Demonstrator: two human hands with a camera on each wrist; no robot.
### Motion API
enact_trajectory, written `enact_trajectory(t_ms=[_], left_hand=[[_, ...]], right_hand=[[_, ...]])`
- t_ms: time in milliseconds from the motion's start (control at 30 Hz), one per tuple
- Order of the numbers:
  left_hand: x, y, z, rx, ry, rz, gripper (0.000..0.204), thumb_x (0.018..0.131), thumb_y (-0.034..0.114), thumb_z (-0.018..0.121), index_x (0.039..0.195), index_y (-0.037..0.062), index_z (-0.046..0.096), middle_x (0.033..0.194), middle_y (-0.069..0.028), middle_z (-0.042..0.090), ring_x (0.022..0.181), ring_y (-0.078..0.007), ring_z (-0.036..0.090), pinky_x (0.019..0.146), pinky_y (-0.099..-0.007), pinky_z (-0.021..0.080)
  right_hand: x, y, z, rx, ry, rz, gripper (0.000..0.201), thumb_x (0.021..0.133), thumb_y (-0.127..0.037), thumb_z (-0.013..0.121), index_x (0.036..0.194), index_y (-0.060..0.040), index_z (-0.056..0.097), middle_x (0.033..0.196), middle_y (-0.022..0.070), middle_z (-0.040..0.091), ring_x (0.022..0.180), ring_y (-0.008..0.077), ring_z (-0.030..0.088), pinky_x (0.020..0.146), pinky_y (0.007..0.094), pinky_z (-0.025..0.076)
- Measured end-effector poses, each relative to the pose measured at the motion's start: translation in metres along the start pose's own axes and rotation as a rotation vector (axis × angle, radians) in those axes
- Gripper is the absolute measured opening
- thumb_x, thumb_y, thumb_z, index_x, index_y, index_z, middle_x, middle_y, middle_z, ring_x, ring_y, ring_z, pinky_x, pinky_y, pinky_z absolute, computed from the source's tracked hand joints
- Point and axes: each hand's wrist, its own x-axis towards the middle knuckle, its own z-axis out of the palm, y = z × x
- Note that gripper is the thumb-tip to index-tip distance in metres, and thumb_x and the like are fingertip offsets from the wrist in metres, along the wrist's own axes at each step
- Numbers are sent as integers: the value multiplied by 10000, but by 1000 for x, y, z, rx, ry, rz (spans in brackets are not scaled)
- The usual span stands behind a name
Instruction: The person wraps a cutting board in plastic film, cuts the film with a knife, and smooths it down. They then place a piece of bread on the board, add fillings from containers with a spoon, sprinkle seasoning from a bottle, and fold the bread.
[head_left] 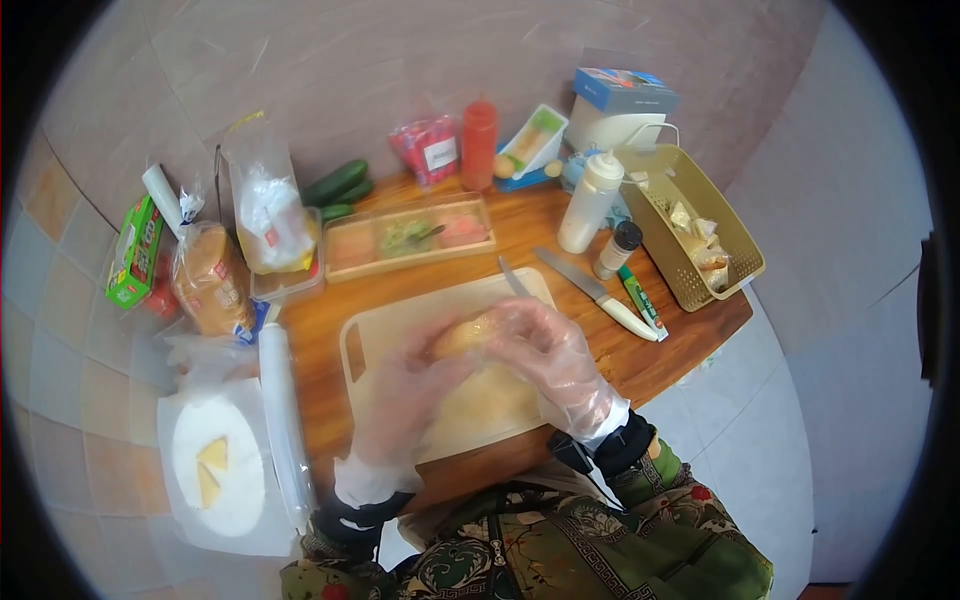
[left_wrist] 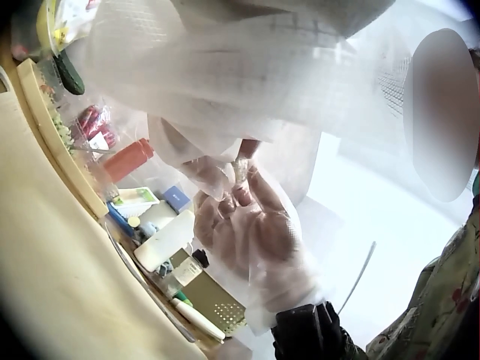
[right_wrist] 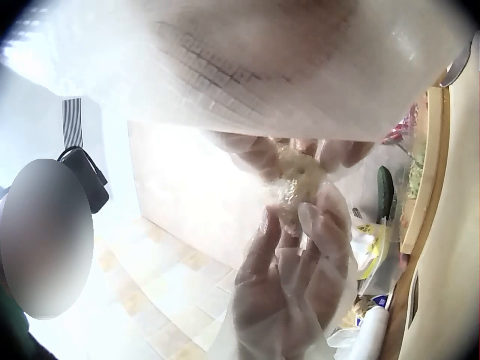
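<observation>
Both hands wear clear plastic gloves and hold a pale yellow, lumpy piece of food [head_left: 465, 337] between their fingers over the cutting board [head_left: 385, 315]. In the head view my left hand [head_left: 410, 385] grips its left side, slightly blurred. My right hand [head_left: 545, 350] curls its fingers at the right end. The right wrist view shows the food's soft, uneven surface [right_wrist: 298, 176] between the fingertips of both hands. Seen from the left wrist, the food is mostly hidden behind gloved fingers. A knife blade [head_left: 512, 278] pokes out beyond the right hand on the board.
A white-handled knife [head_left: 620, 312], seasoning jar [head_left: 617, 250], green tube [head_left: 642, 302] and white squeeze bottle [head_left: 590, 205] stand or lie right, beside a basket [head_left: 745, 268]. Behind the board is a divided tray [head_left: 360, 270]. Left are sliced bread [head_left: 210, 280] and cheese triangles [head_left: 210, 470] on white paper.
</observation>
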Motion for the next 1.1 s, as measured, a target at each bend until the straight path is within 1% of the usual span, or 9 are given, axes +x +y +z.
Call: enact_trajectory(t_ms=[167,233,333,533,633,733,867,933,1100], left_hand=[[2,-2,0,-116,-24,-7,541,924,22,674,1422,-67,485,1346,-125,596,1117,-175,640,970,-316,524],[2,-2,1,-181,-23,-44,530,937,39,660,1427,-63,484,1350,-126,596,1114,-181,644,972,-318,525],[2,-3,4,-259,-19,-49,517,960,61,623,1441,-57,475,1335,-123,605,1103,-184,649,971,-326,530],[5,-6,2,-322,-4,-48,468,960,112,626,1393,-33,519,1243,-103,668,1078,-187,675,950,-317,562],[7,-14,-9,-450,-25,-58,472,984,65,580,1433,-44,486,1303,-110,625,1097,-204,654,987,-353,539],[7,-11,-11,-477,-21,-132,474,986,80,585,1434,-38,484,1304,-106,624,1088,-199,653,992,-360,541],[5,-4,1,-270,-37,-52,500,976,121,610,1442,-14,484,1297,-97,637,1095,-185,652,950,-324,544],[3,-3,4,-110,-4,-9,516,979,184,620,1446,10,490,1274,-86,658,1096,-180,655,911,-299,548],[-5,7,9,-100,39,43,531,1027,222,561,1501,31,418,1371,-96,592,1127,-207,646,980,-362,518]], right_hand=[[-4,-6,3,81,56,-71,526,921,-79,742,1403,-25,540,1200,74,651,1023,126,635,866,297,534],[-1,0,2,-295,176,-382,578,909,-67,732,1440,-16,508,1355,157,611,1070,190,651,893,323,541],[-8,-9,3,-599,170,-498,621,882,-72,742,1448,-7,494,1425,216,561,1138,286,653,944,355,538],[-7,-4,15,-824,101,-756,562,881,-68,723,1413,-32,544,1397,221,574,1221,381,620,1002,401,525],[-1,2,3,-804,58,-840,498,904,-76,711,1383,-39,578,1384,205,592,1149,325,656,959,368,540],[-6,-10,7,-472,174,-449,467,909,-106,734,1352,-31,605,1316,165,634,1023,230,673,865,317,549],[1,-14,3,-389,137,-301,469,900,-131,763,1332,-18,618,1248,118,657,941,148,648,782,284,532],[1,-22,4,-83,-87,51,488,878,-138,790,1323,-21,628,1142,85,672,932,131,641,759,280,522],[8,-11,-3,-555,70,-520,449,843,-53,762,1281,-67,666,1121,86,691,970,210,666,802,333,553]])
